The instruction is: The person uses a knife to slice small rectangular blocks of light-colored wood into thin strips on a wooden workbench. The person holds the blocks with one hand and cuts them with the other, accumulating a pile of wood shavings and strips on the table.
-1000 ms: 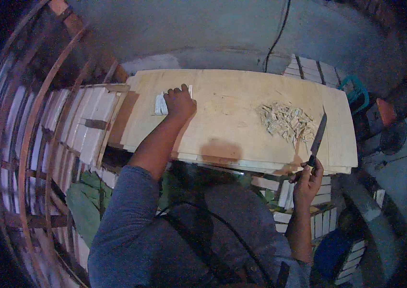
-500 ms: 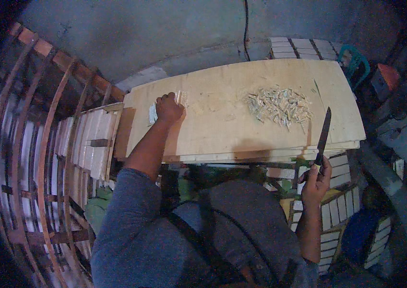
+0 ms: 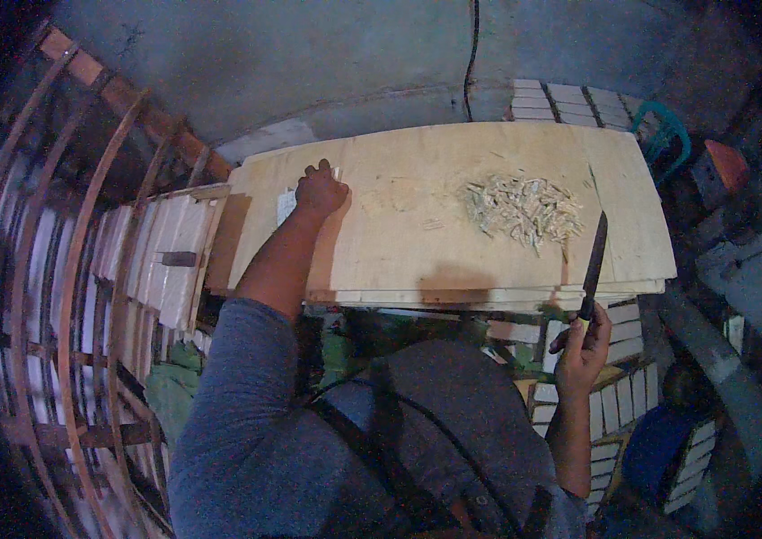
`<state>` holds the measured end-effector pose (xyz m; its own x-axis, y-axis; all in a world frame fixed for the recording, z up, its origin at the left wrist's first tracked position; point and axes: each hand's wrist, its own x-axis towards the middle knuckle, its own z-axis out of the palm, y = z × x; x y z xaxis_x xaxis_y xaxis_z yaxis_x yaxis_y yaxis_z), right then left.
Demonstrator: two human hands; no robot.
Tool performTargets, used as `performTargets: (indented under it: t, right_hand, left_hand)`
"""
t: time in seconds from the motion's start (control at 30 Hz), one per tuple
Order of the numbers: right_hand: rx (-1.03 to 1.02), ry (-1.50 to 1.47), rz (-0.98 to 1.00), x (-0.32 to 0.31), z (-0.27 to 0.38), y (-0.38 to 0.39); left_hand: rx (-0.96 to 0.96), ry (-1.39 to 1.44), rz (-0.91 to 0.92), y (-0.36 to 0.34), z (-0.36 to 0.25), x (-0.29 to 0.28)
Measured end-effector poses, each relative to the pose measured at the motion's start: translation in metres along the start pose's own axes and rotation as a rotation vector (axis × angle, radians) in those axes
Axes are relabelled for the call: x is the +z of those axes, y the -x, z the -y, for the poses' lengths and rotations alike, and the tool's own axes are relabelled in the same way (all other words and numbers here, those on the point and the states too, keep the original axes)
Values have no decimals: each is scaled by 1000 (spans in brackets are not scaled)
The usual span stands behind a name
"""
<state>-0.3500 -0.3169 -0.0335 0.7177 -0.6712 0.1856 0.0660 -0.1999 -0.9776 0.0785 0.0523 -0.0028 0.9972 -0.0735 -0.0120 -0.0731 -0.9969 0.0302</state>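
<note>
Knife sits in right hand, gripped by the handle, blade pointing far over the near right edge of the plywood table. Left hand presses fingers-closed on a small white piece at far left. Pale shavings pile lies right of centre.

Grey concrete wall running behind plywood worktop; black cable hanging down it. Curved wooden slat frame standing left. Dim light fading at edges.
</note>
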Motion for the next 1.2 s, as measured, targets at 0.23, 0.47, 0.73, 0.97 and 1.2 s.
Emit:
performTargets:
  t: [0.23, 0.47, 0.73, 0.97, 1.2]
  right_hand:
    - [-3, -29, -5, -3, -2, 6]
    - [-119, 146, 20, -2, -9, 6]
    - [-152, 179, 306, 66, 24, -15]
    - [-63, 453, 560, 137, 48, -33]
    - [-136, 521, 696, 151, 46, -29]
  left_hand:
    - [-7, -3, 25, -3, -1, 7]
    - [444, 455, -52, 34, -22, -7]
    - [577, 503, -138, 97, -41, 41]
    - [504, 562, -92, 98, -17, 46]
    - [536, 444, -316, 110, 24, 56]
